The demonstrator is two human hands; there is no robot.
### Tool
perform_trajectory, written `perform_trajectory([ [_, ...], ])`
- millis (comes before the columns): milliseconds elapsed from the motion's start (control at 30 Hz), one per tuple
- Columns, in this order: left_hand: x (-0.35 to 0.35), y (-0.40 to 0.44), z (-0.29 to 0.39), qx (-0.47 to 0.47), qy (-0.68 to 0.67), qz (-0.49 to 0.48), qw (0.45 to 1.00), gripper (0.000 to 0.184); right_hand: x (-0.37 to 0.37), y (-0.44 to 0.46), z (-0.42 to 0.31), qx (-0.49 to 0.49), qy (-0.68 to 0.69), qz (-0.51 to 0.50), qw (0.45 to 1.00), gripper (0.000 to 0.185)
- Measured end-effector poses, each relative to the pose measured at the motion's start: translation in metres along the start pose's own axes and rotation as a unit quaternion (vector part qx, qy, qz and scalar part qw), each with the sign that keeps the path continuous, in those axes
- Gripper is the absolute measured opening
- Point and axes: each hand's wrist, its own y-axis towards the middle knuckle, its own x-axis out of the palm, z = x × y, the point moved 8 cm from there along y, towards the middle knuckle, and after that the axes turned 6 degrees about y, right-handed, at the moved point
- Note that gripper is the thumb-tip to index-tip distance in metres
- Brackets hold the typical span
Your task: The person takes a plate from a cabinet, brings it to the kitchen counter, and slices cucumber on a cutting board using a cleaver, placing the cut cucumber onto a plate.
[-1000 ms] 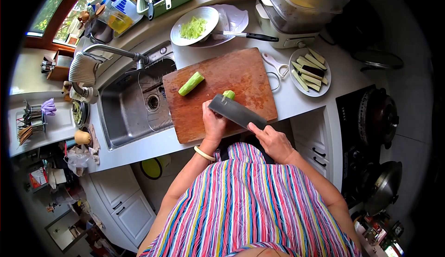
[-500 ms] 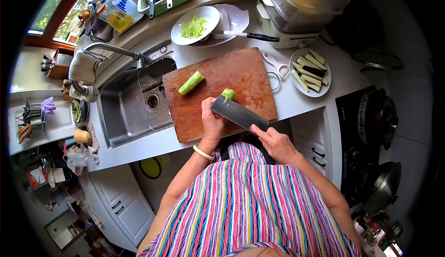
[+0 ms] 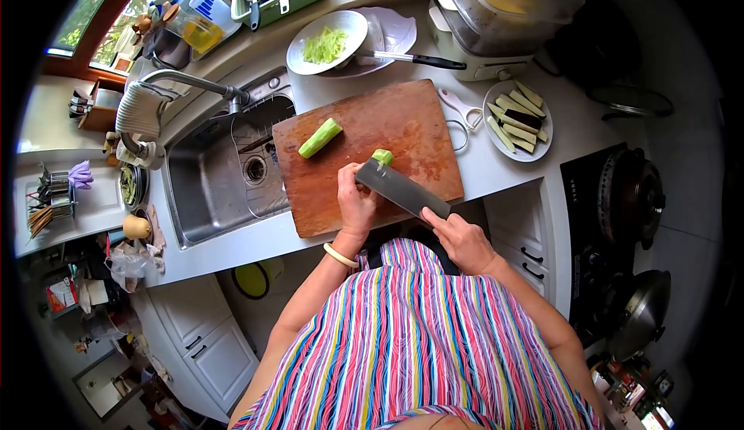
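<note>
My right hand (image 3: 463,243) is closed around the handle end of a dark-bladed cleaver (image 3: 404,190). The broad blade slants up and left over the wooden cutting board (image 3: 418,120). Just past the blade's far edge shows the end of a peeled green vegetable (image 3: 382,155), perhaps cucumber; the blade hides the rest. My left hand (image 3: 357,203) has its fingers curled by the blade's left end, seemingly gripping that vegetable, though the contact is mostly covered. A second peeled green piece (image 3: 320,138) lies apart on the board's upper left.
Left of the board is a steel sink (image 3: 203,186) with a faucet (image 3: 198,79). Behind it stands a plate (image 3: 353,25) of green shreds. To the right are a peeler (image 3: 460,107), a bowl (image 3: 545,149) of eggplant strips, a steamer (image 3: 484,34) and a stove (image 3: 593,236).
The cleaver and my right hand have shifted very slightly to the right. My left hand stays nearly in place, and the loose green piece has not moved.
</note>
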Motion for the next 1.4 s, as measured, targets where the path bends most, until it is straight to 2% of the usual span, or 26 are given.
perform_trajectory([
  [200,-0.005,0.0,0.017,0.052,0.049,0.009,0.997,0.039,-0.003,0.007,0.008,-0.011,0.011,0.046,0.999,0.048],
  [300,-0.003,0.002,0.014,0.063,0.048,0.001,0.997,0.039,0.0,0.001,-0.004,-0.005,0.013,0.0,1.0,0.048],
  [400,-0.002,0.001,0.012,0.01,0.015,-0.012,1.0,0.038,0.0,0.004,-0.003,0.005,0.015,0.008,1.0,0.047],
  [500,-0.004,0.0,0.02,0.093,0.064,-0.002,0.994,0.035,0.004,0.013,0.014,0.012,-0.013,0.043,0.999,0.044],
  [533,-0.004,0.0,0.021,0.093,0.068,-0.004,0.993,0.035,0.003,0.015,0.02,-0.007,-0.024,0.061,0.998,0.044],
  [600,-0.004,-0.004,0.027,0.089,0.075,-0.011,0.993,0.035,-0.002,0.012,0.019,-0.003,-0.024,0.042,0.999,0.045],
  [700,-0.003,-0.002,0.015,0.028,0.027,-0.007,0.999,0.035,-0.001,0.003,0.008,0.005,-0.013,0.005,1.0,0.047],
  [800,-0.003,-0.001,0.012,0.026,0.022,-0.005,0.999,0.035,0.002,0.003,0.004,0.006,0.01,0.002,1.0,0.047],
  [1000,-0.004,0.0,0.014,0.032,0.034,-0.004,0.999,0.035,0.0,0.005,0.001,0.006,0.015,-0.004,1.0,0.047],
  [1100,-0.003,-0.001,0.013,0.037,0.039,-0.013,0.998,0.036,0.005,0.011,0.015,0.0,0.016,0.034,0.999,0.047],
  [1200,-0.005,-0.001,0.024,0.093,0.059,-0.009,0.994,0.038,0.001,0.017,0.018,-0.012,-0.006,0.043,0.999,0.047],
  [1300,-0.005,0.0,0.018,0.067,0.052,-0.001,0.996,0.041,0.001,0.009,0.001,-0.001,0.019,0.001,1.0,0.046],
  [1400,-0.002,-0.002,0.003,0.01,0.013,-0.012,1.0,0.042,0.002,0.008,-0.001,0.0,0.029,0.003,1.0,0.046],
])
